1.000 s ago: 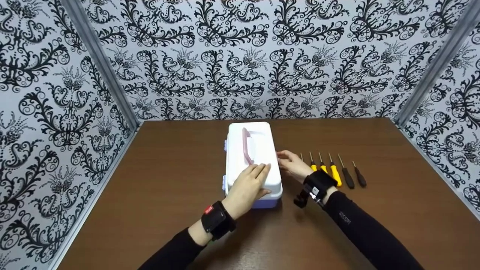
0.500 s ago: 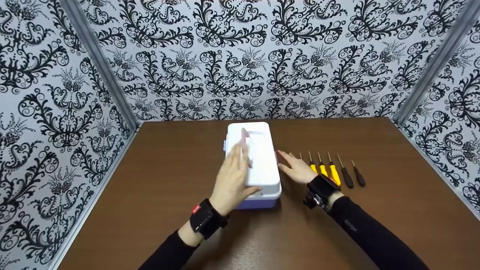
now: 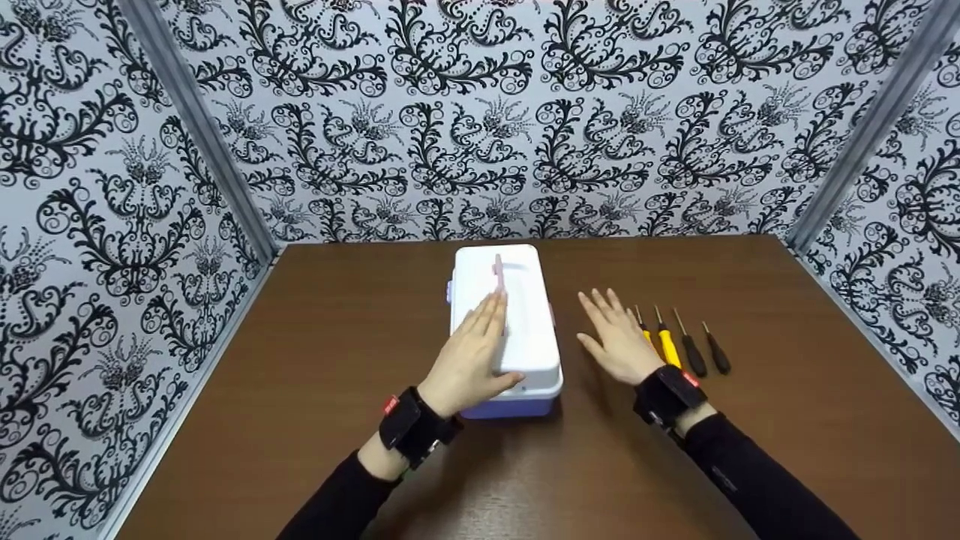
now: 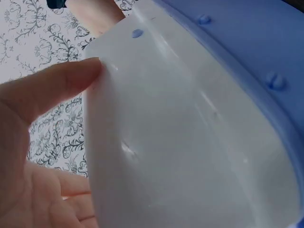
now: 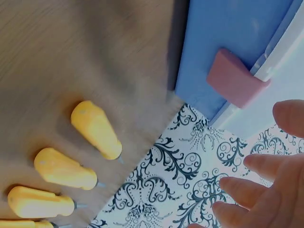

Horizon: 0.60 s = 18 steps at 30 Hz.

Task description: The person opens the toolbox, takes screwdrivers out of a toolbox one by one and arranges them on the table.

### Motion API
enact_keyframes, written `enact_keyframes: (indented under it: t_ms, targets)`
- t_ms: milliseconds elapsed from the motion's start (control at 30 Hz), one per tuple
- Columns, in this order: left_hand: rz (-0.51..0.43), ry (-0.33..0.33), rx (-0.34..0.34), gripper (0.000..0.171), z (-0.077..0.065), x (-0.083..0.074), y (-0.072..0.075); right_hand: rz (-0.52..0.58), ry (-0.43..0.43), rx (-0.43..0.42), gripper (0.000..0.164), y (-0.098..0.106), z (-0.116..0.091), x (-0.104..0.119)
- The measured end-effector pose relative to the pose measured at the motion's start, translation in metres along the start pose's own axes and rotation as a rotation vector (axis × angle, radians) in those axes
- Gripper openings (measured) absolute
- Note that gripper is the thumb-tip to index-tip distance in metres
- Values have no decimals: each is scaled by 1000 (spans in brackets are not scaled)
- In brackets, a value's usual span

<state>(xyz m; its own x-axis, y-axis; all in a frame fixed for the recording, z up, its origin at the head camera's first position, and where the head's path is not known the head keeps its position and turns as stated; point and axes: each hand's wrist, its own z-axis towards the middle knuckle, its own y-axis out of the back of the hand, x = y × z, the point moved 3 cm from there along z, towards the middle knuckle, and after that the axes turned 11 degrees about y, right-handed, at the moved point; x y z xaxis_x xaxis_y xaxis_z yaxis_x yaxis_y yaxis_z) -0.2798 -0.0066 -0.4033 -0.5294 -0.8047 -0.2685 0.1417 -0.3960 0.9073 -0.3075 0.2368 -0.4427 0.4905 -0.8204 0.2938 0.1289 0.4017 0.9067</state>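
A toolbox with a white lid (image 3: 529, 330) and a blue-purple base (image 3: 510, 408) stands closed on the table. My left hand (image 3: 466, 364) lies over the lid's left side with fingers straight, at the pink carrying handle (image 3: 499, 271), whose near end it hides. In the left wrist view, the thumb (image 4: 71, 83) is at the lid's edge. My right hand (image 3: 619, 341) is spread to the right of the box, apart from it, holding nothing. The right wrist view shows a pink latch (image 5: 237, 78) folded over the seam of lid and base.
Screwdrivers lie in a row right of the box, some with yellow handles (image 3: 668, 349) and two with black handles (image 3: 694, 356). My right hand covers part of the row. Patterned walls (image 3: 480, 150) enclose the brown table (image 3: 337, 337) at the back and sides.
My left hand has gone from the lid's near right part to the handle, which now leans further right. My right hand has left the box's right side, moving right with fingers spread.
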Motion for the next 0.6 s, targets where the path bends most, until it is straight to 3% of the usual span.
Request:
enact_keyframes:
  t_ms: [233,500,600]
  targets:
    - [19,-98,48,103,7,-6,-6,-46,9,-23,64,-3,-6,-3]
    - [188,-126,73,92,10,-14,-20,-81,13,-49,63,-8,-9,-6]
    - [211,-118,73,88,9,-15,-21,-81,11,-46,63,-10,-9,-7]
